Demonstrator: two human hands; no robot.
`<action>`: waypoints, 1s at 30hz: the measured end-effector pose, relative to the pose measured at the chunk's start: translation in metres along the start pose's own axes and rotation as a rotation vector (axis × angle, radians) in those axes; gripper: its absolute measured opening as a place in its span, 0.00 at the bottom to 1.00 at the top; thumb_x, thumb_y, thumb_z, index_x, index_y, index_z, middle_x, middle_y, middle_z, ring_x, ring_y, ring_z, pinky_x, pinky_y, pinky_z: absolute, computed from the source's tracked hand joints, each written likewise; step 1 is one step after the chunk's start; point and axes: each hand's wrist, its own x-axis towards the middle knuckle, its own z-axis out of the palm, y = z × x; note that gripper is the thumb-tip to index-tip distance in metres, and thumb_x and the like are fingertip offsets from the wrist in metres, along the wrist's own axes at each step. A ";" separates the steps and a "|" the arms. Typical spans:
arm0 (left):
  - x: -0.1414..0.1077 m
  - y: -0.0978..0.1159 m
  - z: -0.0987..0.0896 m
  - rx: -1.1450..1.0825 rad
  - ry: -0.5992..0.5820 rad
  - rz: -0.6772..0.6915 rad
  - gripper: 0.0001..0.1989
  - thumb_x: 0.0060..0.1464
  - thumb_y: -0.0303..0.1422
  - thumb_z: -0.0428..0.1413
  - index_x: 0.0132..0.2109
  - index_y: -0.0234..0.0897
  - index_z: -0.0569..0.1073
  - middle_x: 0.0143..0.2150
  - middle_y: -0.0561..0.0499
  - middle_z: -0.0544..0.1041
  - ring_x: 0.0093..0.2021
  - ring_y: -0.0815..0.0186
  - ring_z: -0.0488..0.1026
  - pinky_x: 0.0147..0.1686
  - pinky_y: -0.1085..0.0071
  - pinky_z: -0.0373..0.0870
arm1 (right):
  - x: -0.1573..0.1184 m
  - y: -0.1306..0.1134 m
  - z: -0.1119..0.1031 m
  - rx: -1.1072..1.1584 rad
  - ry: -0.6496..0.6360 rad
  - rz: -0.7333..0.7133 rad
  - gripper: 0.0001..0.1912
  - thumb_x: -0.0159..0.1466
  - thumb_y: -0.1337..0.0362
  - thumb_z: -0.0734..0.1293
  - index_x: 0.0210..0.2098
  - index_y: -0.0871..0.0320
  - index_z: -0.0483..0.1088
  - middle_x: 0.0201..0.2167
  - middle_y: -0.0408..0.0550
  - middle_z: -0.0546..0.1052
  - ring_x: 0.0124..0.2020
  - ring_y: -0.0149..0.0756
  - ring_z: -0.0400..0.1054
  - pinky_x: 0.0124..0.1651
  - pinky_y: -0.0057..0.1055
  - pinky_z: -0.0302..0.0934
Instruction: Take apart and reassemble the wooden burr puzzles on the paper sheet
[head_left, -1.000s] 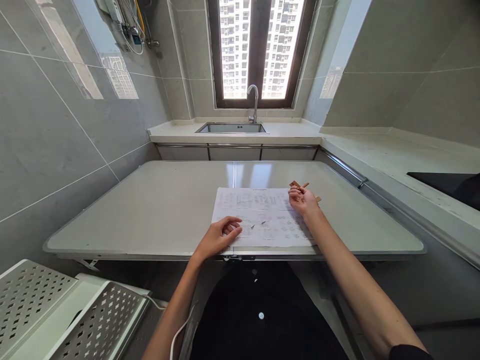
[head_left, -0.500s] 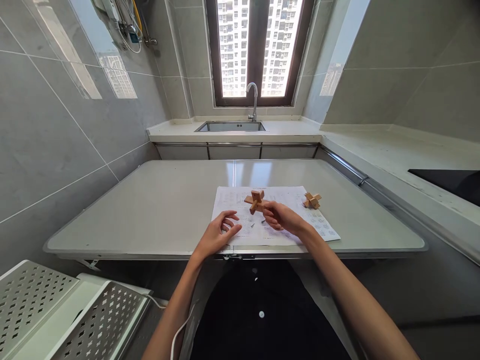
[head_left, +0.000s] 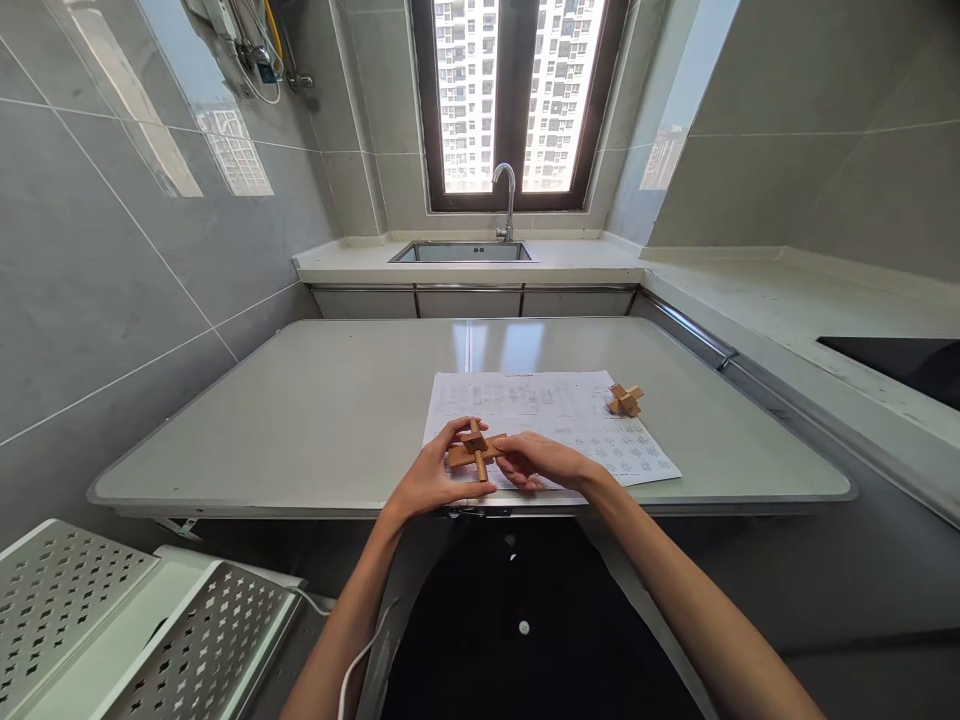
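Observation:
A wooden burr puzzle (head_left: 474, 443) of crossed pieces is between my two hands, just above the near part of a printed paper sheet (head_left: 555, 400). My left hand (head_left: 435, 475) grips it from the left, thumb at the lower end of a round peg and fingers at its top. With thumb and fingers my right hand (head_left: 544, 460) pinches the right end of a flat piece. A second wooden burr puzzle (head_left: 625, 400) rests at the sheet's right edge, touched by neither hand.
The sheet lies on a white folding table (head_left: 300, 420). Behind it a counter holds a sink (head_left: 461, 253) with a faucet (head_left: 508, 200). A perforated white rack (head_left: 210, 640) stands low at the left, with a white cable (head_left: 356, 665) near my left arm.
My right hand has brought the wooden puzzle left and nearer to me, turning it. My left hand, empty before, has closed on it. The second puzzle has stayed put.

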 end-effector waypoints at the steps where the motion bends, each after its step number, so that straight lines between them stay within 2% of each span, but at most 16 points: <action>1: 0.000 0.000 0.001 0.009 0.014 0.000 0.42 0.46 0.40 0.74 0.65 0.47 0.65 0.67 0.44 0.71 0.62 0.52 0.74 0.65 0.53 0.70 | 0.001 0.001 0.000 -0.029 0.039 -0.034 0.23 0.72 0.48 0.61 0.27 0.58 0.64 0.20 0.39 0.67 0.18 0.26 0.58 0.22 0.25 0.54; 5: 0.000 -0.002 0.003 0.052 0.053 -0.017 0.42 0.45 0.40 0.74 0.64 0.46 0.66 0.63 0.45 0.74 0.60 0.53 0.75 0.61 0.54 0.73 | 0.004 0.007 0.001 -0.063 0.165 -0.153 0.22 0.68 0.42 0.68 0.41 0.56 0.66 0.21 0.36 0.71 0.20 0.28 0.62 0.23 0.25 0.56; 7: 0.000 -0.002 0.003 0.061 0.072 -0.036 0.41 0.45 0.40 0.74 0.64 0.45 0.67 0.60 0.45 0.76 0.60 0.53 0.75 0.61 0.54 0.74 | 0.005 0.009 0.002 -0.070 0.190 -0.199 0.24 0.67 0.41 0.69 0.43 0.56 0.65 0.20 0.35 0.72 0.20 0.28 0.63 0.23 0.25 0.56; 13: 0.000 -0.001 0.004 0.077 0.094 -0.058 0.40 0.44 0.40 0.74 0.62 0.44 0.68 0.56 0.45 0.77 0.58 0.53 0.75 0.59 0.55 0.74 | 0.011 0.015 0.004 -0.098 0.261 -0.240 0.26 0.65 0.39 0.69 0.40 0.55 0.65 0.20 0.37 0.73 0.19 0.30 0.66 0.23 0.26 0.60; 20: 0.000 -0.003 0.004 0.130 0.092 -0.081 0.40 0.43 0.42 0.74 0.62 0.44 0.68 0.54 0.46 0.78 0.57 0.53 0.75 0.57 0.58 0.74 | 0.013 0.020 0.005 -0.082 0.311 -0.228 0.26 0.65 0.39 0.70 0.41 0.56 0.67 0.21 0.38 0.74 0.20 0.30 0.68 0.23 0.26 0.62; 30: -0.001 -0.002 0.004 0.154 0.082 -0.082 0.43 0.43 0.44 0.74 0.63 0.44 0.66 0.58 0.47 0.76 0.56 0.54 0.77 0.58 0.58 0.72 | 0.015 0.021 0.005 -0.019 0.335 -0.241 0.25 0.64 0.40 0.72 0.40 0.56 0.67 0.20 0.37 0.74 0.18 0.28 0.64 0.23 0.26 0.58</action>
